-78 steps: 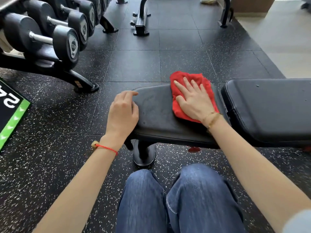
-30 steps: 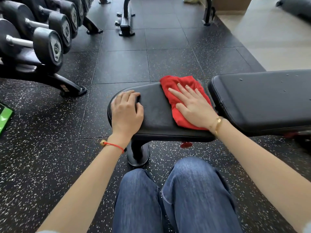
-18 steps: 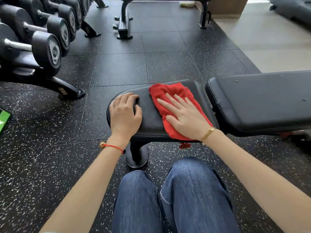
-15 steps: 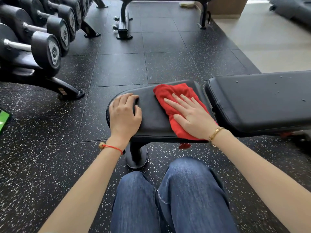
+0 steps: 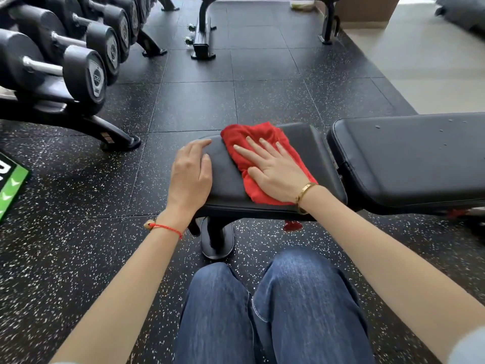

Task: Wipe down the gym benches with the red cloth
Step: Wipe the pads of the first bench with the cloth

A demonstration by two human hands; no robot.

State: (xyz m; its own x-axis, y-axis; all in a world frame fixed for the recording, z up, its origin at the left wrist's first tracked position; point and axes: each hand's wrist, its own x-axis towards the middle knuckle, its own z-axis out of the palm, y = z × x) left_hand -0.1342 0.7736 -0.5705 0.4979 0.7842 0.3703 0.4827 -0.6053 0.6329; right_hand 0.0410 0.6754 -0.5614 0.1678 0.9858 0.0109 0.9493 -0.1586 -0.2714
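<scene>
Dumbbells [image 5: 81, 67] stand far left. The left hand [image 5: 190, 177] rests flat, holding nothing, on the seat [image 5: 231, 185]. The cloth [image 5: 258, 143] has slid leftward from the seat's right part, so wiping continues. The right hand [image 5: 275, 172], fingers spread, presses it down. The backrest [image 5: 409, 156] looks unwiped.

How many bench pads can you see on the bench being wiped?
2: the seat pad under both hands and the red cloth, and the longer back pad to its right, running off frame, so more may be hidden.
</scene>
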